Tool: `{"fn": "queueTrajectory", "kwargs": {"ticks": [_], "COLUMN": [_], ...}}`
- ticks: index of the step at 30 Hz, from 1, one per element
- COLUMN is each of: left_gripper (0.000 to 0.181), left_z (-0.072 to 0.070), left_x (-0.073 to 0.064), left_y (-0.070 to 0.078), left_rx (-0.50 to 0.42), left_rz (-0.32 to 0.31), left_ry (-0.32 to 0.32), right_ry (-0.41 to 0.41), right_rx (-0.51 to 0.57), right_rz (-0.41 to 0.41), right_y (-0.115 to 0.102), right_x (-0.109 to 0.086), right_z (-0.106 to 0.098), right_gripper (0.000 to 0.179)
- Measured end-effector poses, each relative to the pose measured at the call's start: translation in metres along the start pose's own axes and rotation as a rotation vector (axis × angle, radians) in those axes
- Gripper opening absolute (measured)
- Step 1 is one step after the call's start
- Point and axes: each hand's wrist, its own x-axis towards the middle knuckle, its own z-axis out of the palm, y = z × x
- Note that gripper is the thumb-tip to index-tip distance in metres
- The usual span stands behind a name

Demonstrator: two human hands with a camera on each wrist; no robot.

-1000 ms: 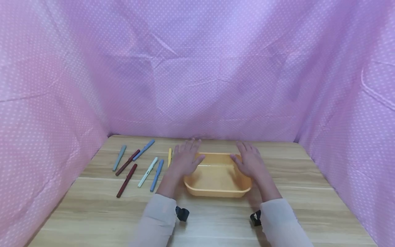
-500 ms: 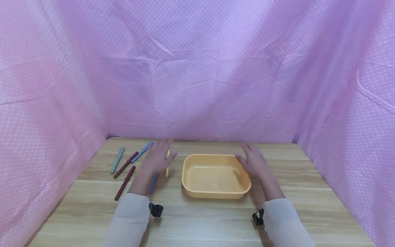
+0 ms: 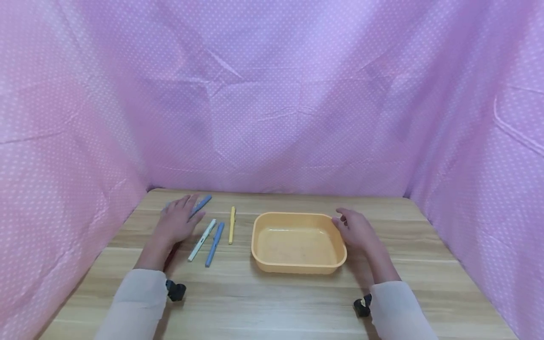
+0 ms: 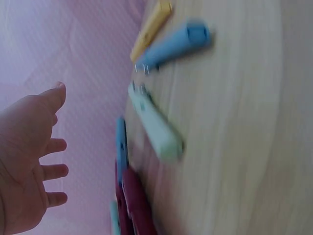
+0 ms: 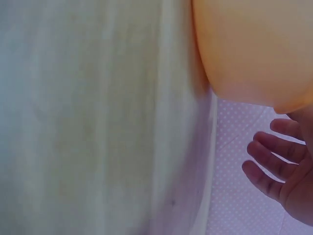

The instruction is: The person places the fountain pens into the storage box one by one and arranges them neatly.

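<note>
My left hand point(image 3: 176, 224) hovers over the pens at the table's left, fingers extended and thumb apart, holding nothing. Beneath it lie dark red pens point(image 4: 139, 203), largely covered in the head view, and a blue pen point(image 3: 203, 204) poking out past the fingers. To its right are a mint pen point(image 3: 202, 240), a second blue pen point(image 3: 215, 244) and a yellow pen point(image 3: 232, 225). A yellow-orange plastic box point(image 3: 297, 248) stands mid-table with nothing inside. My right hand point(image 3: 357, 230) is at its right rim, fingers loosely bent outside the wall; whether the thumb touches the rim is unclear.
The wooden table point(image 3: 272, 302) extends in front of the box and to its right. Pink dotted cloth point(image 3: 272, 104) hangs behind it and along both sides. A black wrist mount point(image 3: 175, 290) sits under the left sleeve, and another mount point(image 3: 362, 306) by the right one.
My left hand has left the box's left side and moved left over the pens. My right hand has stayed by the right rim, drawn slightly outward, its fingers now more bent.
</note>
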Motion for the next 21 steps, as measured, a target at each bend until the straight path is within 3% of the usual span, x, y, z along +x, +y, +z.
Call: {"fn": "queueTrajectory", "kwargs": {"ticks": [7, 15, 21], "left_gripper": [0.07, 0.071, 0.069], "left_z": [-0.005, -0.005, -0.003], "left_x": [-0.003, -0.003, -0.004], "left_y": [-0.032, -0.061, -0.077], "left_rx": [0.053, 0.068, 0.075], "left_rz": [-0.011, -0.031, -0.03], "left_ry": [-0.025, -0.039, -0.03], "right_ry": [0.009, -0.044, -0.024], "right_rx": [0.109, 0.245, 0.322], "right_rz": [0.015, 0.078, 0.079], "right_y": [0.004, 0.004, 0.008], "right_x": [-0.007, -0.013, -0.014], "right_z": [0.0, -0.002, 0.002], "right_gripper": [0.037, 0.036, 0.032]}}
